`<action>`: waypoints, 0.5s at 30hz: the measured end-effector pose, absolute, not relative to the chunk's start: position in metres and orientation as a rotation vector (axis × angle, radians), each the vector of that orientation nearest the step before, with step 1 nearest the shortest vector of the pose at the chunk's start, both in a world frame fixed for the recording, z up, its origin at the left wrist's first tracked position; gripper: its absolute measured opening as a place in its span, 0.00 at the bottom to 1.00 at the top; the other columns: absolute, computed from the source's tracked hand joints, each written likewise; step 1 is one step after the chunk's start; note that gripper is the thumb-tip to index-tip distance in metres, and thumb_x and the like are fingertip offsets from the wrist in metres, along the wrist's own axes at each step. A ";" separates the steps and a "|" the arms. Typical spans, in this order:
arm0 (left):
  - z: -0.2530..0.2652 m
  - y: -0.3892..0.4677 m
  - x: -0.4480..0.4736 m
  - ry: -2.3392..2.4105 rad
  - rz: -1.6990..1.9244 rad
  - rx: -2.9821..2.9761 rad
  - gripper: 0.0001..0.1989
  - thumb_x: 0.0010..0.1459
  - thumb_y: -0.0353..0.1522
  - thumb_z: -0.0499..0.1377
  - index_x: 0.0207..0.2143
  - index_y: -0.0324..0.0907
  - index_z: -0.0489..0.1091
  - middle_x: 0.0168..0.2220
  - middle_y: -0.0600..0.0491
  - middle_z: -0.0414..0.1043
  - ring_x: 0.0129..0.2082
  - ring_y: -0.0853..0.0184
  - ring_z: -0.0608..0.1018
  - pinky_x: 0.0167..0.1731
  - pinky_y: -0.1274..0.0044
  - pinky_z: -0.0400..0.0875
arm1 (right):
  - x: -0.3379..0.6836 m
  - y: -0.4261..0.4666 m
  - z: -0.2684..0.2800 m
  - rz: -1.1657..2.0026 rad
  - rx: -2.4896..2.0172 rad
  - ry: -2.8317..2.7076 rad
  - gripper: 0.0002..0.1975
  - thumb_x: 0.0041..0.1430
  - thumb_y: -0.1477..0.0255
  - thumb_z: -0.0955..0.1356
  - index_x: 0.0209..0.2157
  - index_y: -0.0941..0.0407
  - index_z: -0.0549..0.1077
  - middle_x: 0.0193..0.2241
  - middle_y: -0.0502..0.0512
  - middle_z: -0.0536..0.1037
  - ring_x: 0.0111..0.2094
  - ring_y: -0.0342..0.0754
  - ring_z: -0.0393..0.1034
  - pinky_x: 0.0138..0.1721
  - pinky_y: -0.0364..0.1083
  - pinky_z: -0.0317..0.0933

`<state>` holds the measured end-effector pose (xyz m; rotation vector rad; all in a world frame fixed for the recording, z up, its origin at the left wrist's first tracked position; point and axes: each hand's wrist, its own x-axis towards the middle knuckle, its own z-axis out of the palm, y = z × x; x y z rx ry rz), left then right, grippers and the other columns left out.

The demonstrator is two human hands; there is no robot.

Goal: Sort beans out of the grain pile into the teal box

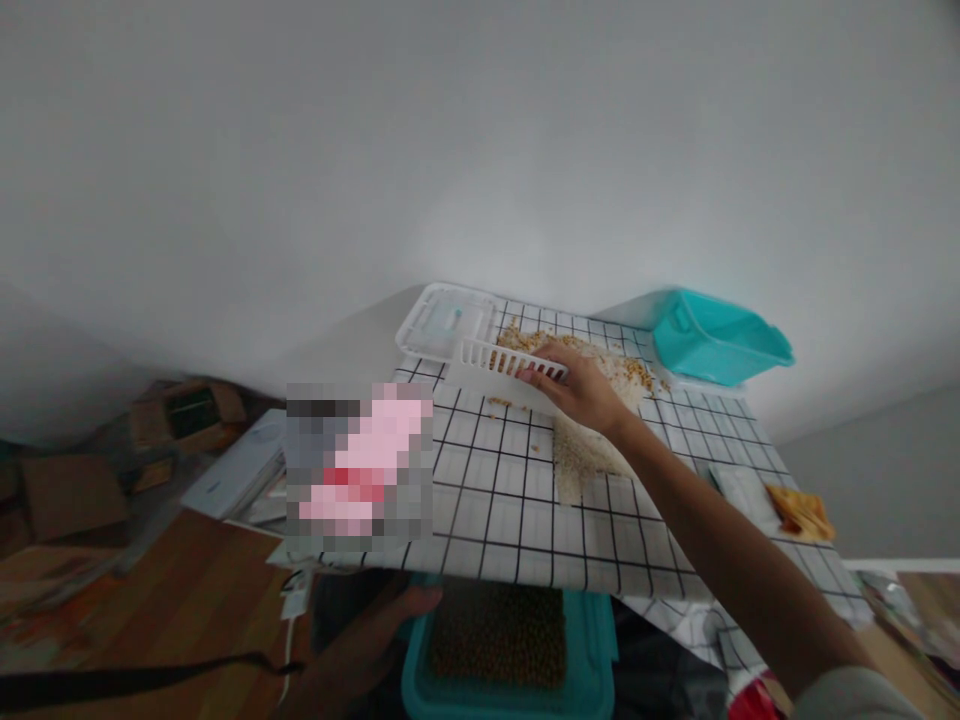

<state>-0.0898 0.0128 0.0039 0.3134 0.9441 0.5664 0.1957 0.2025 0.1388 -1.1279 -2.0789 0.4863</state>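
Note:
My right hand (566,385) is closed on a white slotted plastic basket (491,382), tilted on its side over the table. Its slots face up, and its lower edge lies near the checked tablecloth (480,490). Around and behind it spreads a heap of pale rice-like grains (574,460) with yellow kernels (637,377) mixed in. Below the table's front edge, my left hand (382,625) grips the left rim of a teal bin (589,660). Many small greenish-brown beans (499,640) fill that bin. My left fingers are partly hidden in shadow.
An empty-looking teal tub (720,340) stands tilted at the back right. A clear-white lid (446,320) lies at the back left by the wall. A blurred-out pink item (375,450) is at the left edge, an orange cloth (802,513) at the right. Cardboard boxes (71,495) sit on the floor.

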 end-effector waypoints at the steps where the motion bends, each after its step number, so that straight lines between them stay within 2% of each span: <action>1: 0.003 0.013 -0.090 0.943 0.561 0.316 0.17 0.47 0.36 0.69 0.40 0.40 0.78 0.46 0.45 0.81 0.54 0.48 0.77 0.53 0.61 0.70 | 0.195 0.201 0.138 0.490 -1.130 -2.079 0.11 0.62 0.61 0.68 0.39 0.54 0.74 0.34 0.51 0.75 0.30 0.42 0.67 0.33 0.42 0.60; 6: 0.005 0.012 -0.088 0.939 0.529 0.316 0.17 0.46 0.38 0.69 0.38 0.40 0.78 0.39 0.45 0.83 0.46 0.48 0.81 0.50 0.60 0.72 | 0.193 0.193 0.139 0.501 -1.114 -2.102 0.10 0.63 0.62 0.67 0.40 0.54 0.75 0.34 0.50 0.76 0.30 0.41 0.68 0.32 0.41 0.60; 12: 0.013 0.012 -0.087 1.004 0.542 0.373 0.11 0.47 0.37 0.68 0.32 0.39 0.78 0.32 0.47 0.84 0.39 0.51 0.83 0.42 0.66 0.75 | 0.188 0.182 0.140 0.489 -1.130 -2.120 0.11 0.63 0.61 0.67 0.39 0.54 0.75 0.35 0.51 0.77 0.30 0.41 0.69 0.32 0.41 0.61; 15: 0.009 0.010 -0.088 1.024 0.543 0.379 0.09 0.48 0.37 0.67 0.30 0.40 0.78 0.32 0.48 0.83 0.36 0.53 0.83 0.42 0.65 0.75 | 0.186 0.179 0.139 0.480 -1.148 -2.125 0.12 0.63 0.61 0.66 0.41 0.53 0.75 0.37 0.52 0.78 0.32 0.43 0.71 0.34 0.42 0.63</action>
